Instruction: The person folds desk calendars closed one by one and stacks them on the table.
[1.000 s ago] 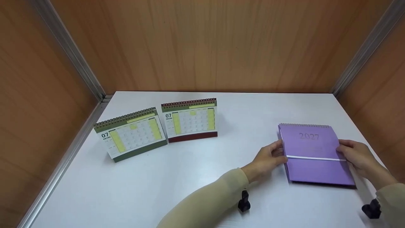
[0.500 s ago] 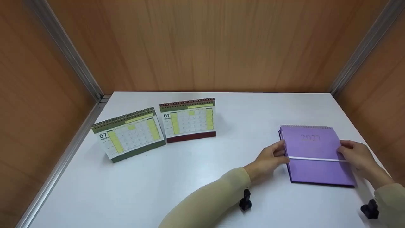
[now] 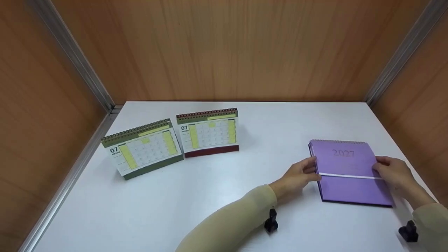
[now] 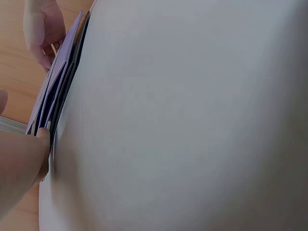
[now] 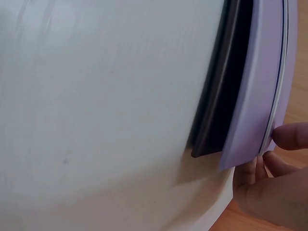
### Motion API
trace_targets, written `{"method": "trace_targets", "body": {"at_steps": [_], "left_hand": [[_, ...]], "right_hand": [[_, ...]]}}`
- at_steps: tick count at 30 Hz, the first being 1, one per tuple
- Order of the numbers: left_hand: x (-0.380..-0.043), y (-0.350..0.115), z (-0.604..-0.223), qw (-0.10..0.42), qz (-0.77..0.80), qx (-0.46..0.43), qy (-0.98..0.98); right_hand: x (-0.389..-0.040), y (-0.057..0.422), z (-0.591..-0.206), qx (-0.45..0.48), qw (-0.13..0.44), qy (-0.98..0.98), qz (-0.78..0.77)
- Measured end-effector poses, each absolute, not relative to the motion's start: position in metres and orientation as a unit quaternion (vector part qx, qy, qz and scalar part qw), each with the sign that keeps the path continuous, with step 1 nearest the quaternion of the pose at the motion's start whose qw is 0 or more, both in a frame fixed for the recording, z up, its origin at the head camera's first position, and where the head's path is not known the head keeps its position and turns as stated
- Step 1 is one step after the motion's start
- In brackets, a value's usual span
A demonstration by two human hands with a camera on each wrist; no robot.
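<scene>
A brown wood-grain panel (image 3: 224,49) rises behind everything, with a matching left panel (image 3: 45,115) and right panel (image 3: 420,105) closing in the sides. In front of me spreads a white table (image 3: 157,206). My left sleeve (image 3: 231,220), a pale khaki, reaches in from the bottom edge; my right sleeve (image 3: 432,224) shows at the lower right corner.

The purple calendar (image 3: 353,190) is at the right side of the table, its spiral binding along the far edge. From my right wrist I see a dark board (image 5: 233,96) just beneath its purple cover; I cannot tell whether the two are joined. Well apart, on the left, a green-based calendar (image 3: 148,150) stands angled, and just beside it a red-based calendar (image 3: 210,136); both show "07".

My left hand (image 3: 297,175) holds the purple calendar's left edge between thumb and fingers. My right hand (image 3: 395,171) pinches the right edge, thumb on the cover and fingers behind.

A small black fitting (image 3: 271,220) hangs at my left cuff. A thin white band (image 3: 350,175) crosses the purple cover, below the number "2027" (image 3: 343,153).
</scene>
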State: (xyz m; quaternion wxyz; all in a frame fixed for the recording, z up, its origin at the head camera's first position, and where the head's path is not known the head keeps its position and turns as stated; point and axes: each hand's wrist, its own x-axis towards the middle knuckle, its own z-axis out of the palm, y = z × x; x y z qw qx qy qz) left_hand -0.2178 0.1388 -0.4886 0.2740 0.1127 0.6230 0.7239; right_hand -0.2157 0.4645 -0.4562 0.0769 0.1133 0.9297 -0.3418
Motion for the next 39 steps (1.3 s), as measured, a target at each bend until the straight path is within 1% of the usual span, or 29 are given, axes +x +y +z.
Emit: {"method": "trace_targets", "body": {"at_steps": [8,16,21,28,32,39], "left_hand": [[-0.2161,0.1399,-0.4898,0.275,0.724,0.118,0.622],[-0.2180,0.1395,-0.4890,0.262,0.707,0.188,0.630],[-0.2186,0.1390,-0.4876,0.258,0.698,0.206,0.635],[-0.2204,0.1370,-0.4862,0.252,0.669,0.238,0.658],[-0.2210,0.1362,-0.4867,0.250,0.659,0.248,0.665],[-0.2204,0.1356,-0.4859,0.260,0.665,0.243,0.656]], "right_hand": [[-0.2139,0.4616,-0.4574,0.110,0.088,0.928,-0.345],[-0.2144,0.4621,-0.4578,0.116,0.094,0.926,-0.347],[-0.2143,0.4622,-0.4588,0.108,0.091,0.929,-0.342],[-0.2162,0.4641,-0.4603,0.096,0.102,0.926,-0.350],[-0.2173,0.4649,-0.4615,0.091,0.103,0.925,-0.355],[-0.2149,0.4641,-0.4638,0.099,0.106,0.926,-0.349]]}}
